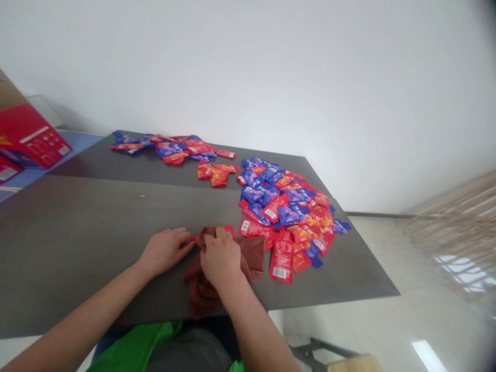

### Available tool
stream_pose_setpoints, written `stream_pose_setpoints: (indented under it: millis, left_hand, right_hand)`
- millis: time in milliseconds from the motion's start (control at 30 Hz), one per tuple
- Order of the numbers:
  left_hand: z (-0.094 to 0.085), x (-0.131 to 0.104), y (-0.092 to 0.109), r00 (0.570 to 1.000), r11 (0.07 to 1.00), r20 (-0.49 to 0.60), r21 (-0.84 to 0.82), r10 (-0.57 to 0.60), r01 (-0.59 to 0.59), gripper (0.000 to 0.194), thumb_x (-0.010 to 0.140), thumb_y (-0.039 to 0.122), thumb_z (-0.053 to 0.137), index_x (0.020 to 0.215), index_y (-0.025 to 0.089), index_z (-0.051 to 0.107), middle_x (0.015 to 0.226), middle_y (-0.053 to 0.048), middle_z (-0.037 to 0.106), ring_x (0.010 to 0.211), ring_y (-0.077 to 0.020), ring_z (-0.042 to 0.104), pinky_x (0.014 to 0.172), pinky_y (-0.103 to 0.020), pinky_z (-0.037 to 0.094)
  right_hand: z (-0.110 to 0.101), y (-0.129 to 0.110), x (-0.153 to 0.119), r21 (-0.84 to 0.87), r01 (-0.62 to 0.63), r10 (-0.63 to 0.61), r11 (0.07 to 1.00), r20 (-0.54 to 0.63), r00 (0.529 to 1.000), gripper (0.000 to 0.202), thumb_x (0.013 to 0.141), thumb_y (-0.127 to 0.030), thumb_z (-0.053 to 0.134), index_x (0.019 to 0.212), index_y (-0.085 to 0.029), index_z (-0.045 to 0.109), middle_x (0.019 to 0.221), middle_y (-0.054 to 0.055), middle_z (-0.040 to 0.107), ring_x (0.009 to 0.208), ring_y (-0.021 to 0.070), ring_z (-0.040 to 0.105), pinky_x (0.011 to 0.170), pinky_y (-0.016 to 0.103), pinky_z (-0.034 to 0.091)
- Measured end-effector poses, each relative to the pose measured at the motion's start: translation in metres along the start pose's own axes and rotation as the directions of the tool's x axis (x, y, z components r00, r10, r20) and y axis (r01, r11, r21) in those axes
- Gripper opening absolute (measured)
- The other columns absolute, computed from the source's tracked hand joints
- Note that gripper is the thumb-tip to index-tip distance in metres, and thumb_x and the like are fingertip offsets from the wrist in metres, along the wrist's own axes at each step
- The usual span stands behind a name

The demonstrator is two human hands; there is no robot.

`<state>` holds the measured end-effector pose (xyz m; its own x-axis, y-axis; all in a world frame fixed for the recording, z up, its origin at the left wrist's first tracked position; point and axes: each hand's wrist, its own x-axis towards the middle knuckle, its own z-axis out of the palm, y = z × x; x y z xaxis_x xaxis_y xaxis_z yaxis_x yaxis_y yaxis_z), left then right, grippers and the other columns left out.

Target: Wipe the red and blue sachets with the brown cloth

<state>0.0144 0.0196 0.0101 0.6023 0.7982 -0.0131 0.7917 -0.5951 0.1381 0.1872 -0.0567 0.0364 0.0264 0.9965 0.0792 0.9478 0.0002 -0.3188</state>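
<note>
Grey table point(85, 227); brown cloth point(253, 256) at near edge. Red-and-blue sachet heap point(290, 204) right; second sachet pile point(182, 148) at back; red-orange cluster point(215, 173) between.

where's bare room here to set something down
Widest: left on the table, between the left hand and red box. Smaller: the near right corner, beside the packet heap. Crowded: that heap, the far-edge packets, and around the brown cloth.

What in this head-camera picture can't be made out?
All in the head view:
- Red packet: mostly hidden by the brown cloth and right hand.
- Red carton: cut off by the left edge.
- Packet pile: fine print too small to read; lower packets covered by upper ones.
- Slatted object: blurred, cut off by the right edge.
</note>
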Motion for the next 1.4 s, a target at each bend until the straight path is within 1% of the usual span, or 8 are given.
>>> stream_pose_setpoints:
  millis: [233, 333, 467, 567, 933, 1167, 1267, 1400]
  left_hand:
    - [0.003, 0.001, -0.002, 1.000, 1.000, -0.010, -0.009, 0.009, -0.010, 0.044, 0.100, 0.051, 0.042, 0.073, 0.021, 0.059, 0.080, -0.002, 0.062, 0.076, -0.0188, 0.060, 0.067, -0.031, 0.034]
    - [0.003, 0.002, -0.002, 1.000, 1.000, 0.000, -0.012, 0.002, -0.002, 0.045, 0.100, 0.051, 0.041, 0.072, 0.021, 0.058, 0.079, -0.002, 0.061, 0.075, -0.0189, 0.059, 0.066, -0.031, 0.033]
    - [0.002, 0.001, -0.002, 1.000, 1.000, 0.024, -0.008, -0.014, 0.014, 0.040, 0.099, 0.046, 0.042, 0.073, 0.021, 0.059, 0.080, -0.003, 0.061, 0.075, -0.0189, 0.059, 0.064, -0.030, 0.033]
    - [0.001, 0.000, -0.002, 0.999, 1.000, 0.043, -0.002, -0.028, 0.028, 0.038, 0.099, 0.042, 0.042, 0.072, 0.021, 0.059, 0.081, -0.003, 0.061, 0.076, -0.0195, 0.060, 0.065, -0.030, 0.033]
    - [-0.001, -0.001, -0.002, 1.000, 0.995, 0.018, -0.095, -0.011, 0.012, 0.045, 0.100, 0.048, 0.039, 0.071, 0.021, 0.058, 0.082, -0.003, 0.062, 0.079, -0.0192, 0.061, 0.071, -0.031, 0.039]
    - [-0.002, 0.000, -0.006, 1.000, 0.989, 0.028, -0.149, 0.012, -0.007, 0.045, 0.100, 0.051, 0.038, 0.074, 0.020, 0.061, 0.083, -0.003, 0.062, 0.081, -0.0197, 0.062, 0.071, -0.031, 0.039]
    - [-0.001, 0.001, -0.010, 0.999, 0.986, 0.051, -0.165, 0.018, -0.010, 0.047, 0.099, 0.053, 0.038, 0.075, 0.021, 0.061, 0.084, -0.003, 0.062, 0.080, -0.0201, 0.062, 0.070, -0.031, 0.039]
    - [0.003, 0.003, -0.016, 0.998, 0.981, 0.061, -0.192, 0.021, -0.009, 0.044, 0.096, 0.053, 0.039, 0.073, 0.022, 0.060, 0.081, -0.003, 0.063, 0.078, -0.0211, 0.062, 0.065, -0.031, 0.038]
  right_hand:
    - [-0.022, 0.053, 0.004, -0.067, -0.258, 0.259, 0.964, -0.007, 0.966, 0.018, 0.095, -0.028, 0.054, 0.103, -0.021, 0.069, 0.112, 0.009, 0.061, 0.100, 0.0245, 0.062, 0.074, 0.033, 0.052]
    - [-0.024, 0.041, 0.000, -0.057, -0.208, 0.205, 0.976, -0.060, 0.977, 0.017, 0.096, -0.030, 0.055, 0.105, -0.022, 0.067, 0.112, 0.008, 0.060, 0.100, 0.0241, 0.060, 0.075, 0.032, 0.052]
    - [-0.007, 0.004, -0.008, -0.008, 0.026, -0.026, 1.000, -0.049, 0.998, 0.016, 0.097, -0.031, 0.054, 0.106, -0.024, 0.066, 0.115, 0.008, 0.059, 0.104, 0.0246, 0.057, 0.073, 0.031, 0.053]
    - [0.007, -0.004, -0.005, 0.028, 0.041, -0.041, 0.999, -0.013, 0.999, 0.018, 0.099, -0.035, 0.053, 0.104, -0.025, 0.067, 0.117, 0.008, 0.059, 0.104, 0.0248, 0.057, 0.072, 0.032, 0.054]
    - [0.001, 0.070, 0.062, 0.003, -0.221, 0.218, 0.975, -0.170, 0.961, 0.020, 0.096, -0.027, 0.056, 0.108, -0.023, 0.072, 0.118, 0.010, 0.062, 0.107, 0.0221, 0.060, 0.085, 0.031, 0.049]
    - [-0.019, 0.082, 0.085, 0.005, -0.258, 0.254, 0.966, -0.182, 0.950, 0.026, 0.098, -0.027, 0.055, 0.119, -0.026, 0.069, 0.123, 0.007, 0.059, 0.112, 0.0185, 0.058, 0.093, 0.029, 0.047]
    - [-0.036, 0.063, 0.070, 0.067, -0.176, 0.187, 0.982, -0.218, 0.958, 0.033, 0.097, -0.028, 0.058, 0.130, -0.029, 0.063, 0.128, 0.004, 0.057, 0.116, 0.0154, 0.056, 0.098, 0.025, 0.046]
    - [-0.063, 0.028, 0.016, 0.162, 0.143, -0.106, 0.976, -0.215, 0.971, 0.034, 0.099, -0.033, 0.057, 0.132, -0.036, 0.060, 0.134, -0.003, 0.057, 0.119, 0.0118, 0.056, 0.099, 0.022, 0.046]
